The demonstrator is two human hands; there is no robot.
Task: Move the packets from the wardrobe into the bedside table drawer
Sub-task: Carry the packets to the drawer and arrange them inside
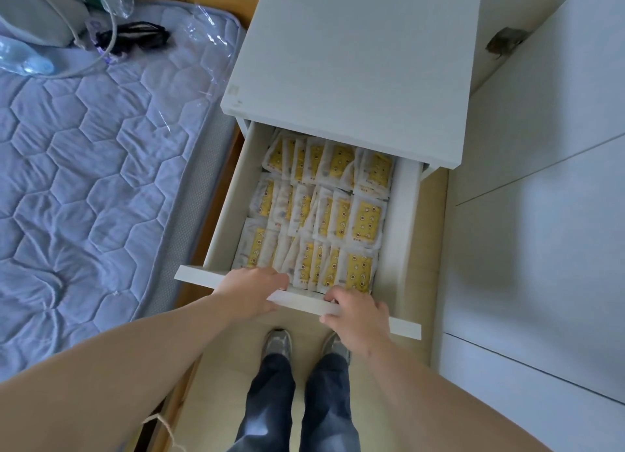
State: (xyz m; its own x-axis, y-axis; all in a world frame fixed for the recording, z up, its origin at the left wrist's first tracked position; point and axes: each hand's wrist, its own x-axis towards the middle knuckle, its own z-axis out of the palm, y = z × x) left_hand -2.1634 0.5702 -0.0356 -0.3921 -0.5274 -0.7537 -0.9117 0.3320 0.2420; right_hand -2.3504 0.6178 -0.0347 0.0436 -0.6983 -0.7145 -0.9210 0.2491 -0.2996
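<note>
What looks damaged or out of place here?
A dark chipped patch on the white panel edge, right of the bedside table, looks like damage. The packets in the drawer lean in three rows, but none has spilled.

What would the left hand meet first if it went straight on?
The left hand would meet the near row of packets in the drawer; its fingertips look almost on them, but depth is unclear.

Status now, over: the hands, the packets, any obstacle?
Left hand and right hand both grip the drawer front. Packets fill the drawer in three rows. Nothing in the way.
</note>
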